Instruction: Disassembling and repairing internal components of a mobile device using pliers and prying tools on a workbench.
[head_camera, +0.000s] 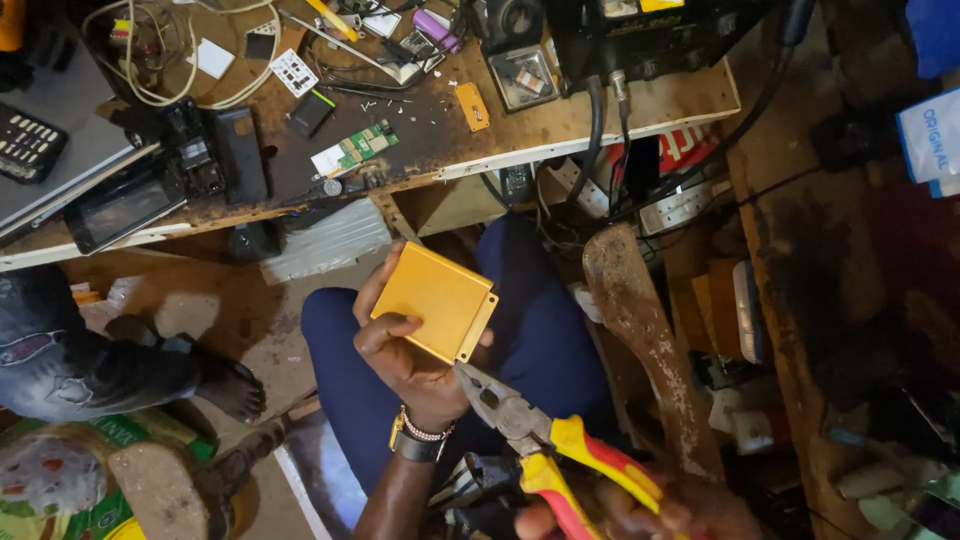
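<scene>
Pliers with red-and-yellow handles (540, 440), gripped by the right hand (640, 510) at lower centre, bite the flat yellow metal casing (435, 298), which the left hand (405, 355) clasps steady mid-frame.

Right hand (640, 515): blurred, cut off by the bottom edge, grip on the pliers (545, 445) unclear. Left forearm: cut off at the bottom edge. Another person's leg (90, 365), near left: cut by the left edge. Small parts on the far workbench (560, 125): too small to tell.

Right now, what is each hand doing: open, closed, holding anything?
Left hand: closed on the yellow flat box, held over the lap.
Right hand: closed on the red-and-yellow handles of the pliers, jaws near the box.
</scene>
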